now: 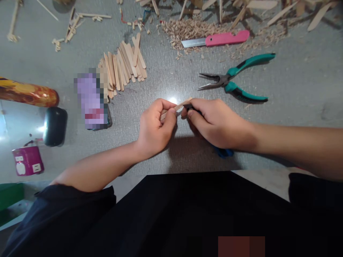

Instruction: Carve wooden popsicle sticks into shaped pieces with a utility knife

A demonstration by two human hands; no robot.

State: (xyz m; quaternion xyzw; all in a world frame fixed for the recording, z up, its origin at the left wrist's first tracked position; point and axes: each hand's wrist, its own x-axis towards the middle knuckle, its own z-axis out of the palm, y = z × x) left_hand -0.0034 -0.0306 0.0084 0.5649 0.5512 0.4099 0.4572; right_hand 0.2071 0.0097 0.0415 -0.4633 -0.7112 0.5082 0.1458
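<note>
My left hand [158, 126] is closed, with a pale wooden craft stick [179, 105] pinched between thumb and fingers. Facing it, my right hand [214, 119] is wrapped round a dark hand tool [189, 106] whose head meets the stick near its right end. Most of that tool is hidden by my fingers, so its exact kind does not show. A blue piece [225, 152] sticks out below my right wrist; I cannot tell if it belongs to the tool. Both hands are over the grey table [160, 164] near its front edge.
Craft sticks [124, 64] lie piled behind a phone [91, 101]. A pink-handled knife [227, 38] rests by wood shavings [187, 28], with green-handled long-nose pliers [225, 80] nearer. A dark case [55, 126], purple box [28, 160] and orange-brown cylinder [29, 92] are at left.
</note>
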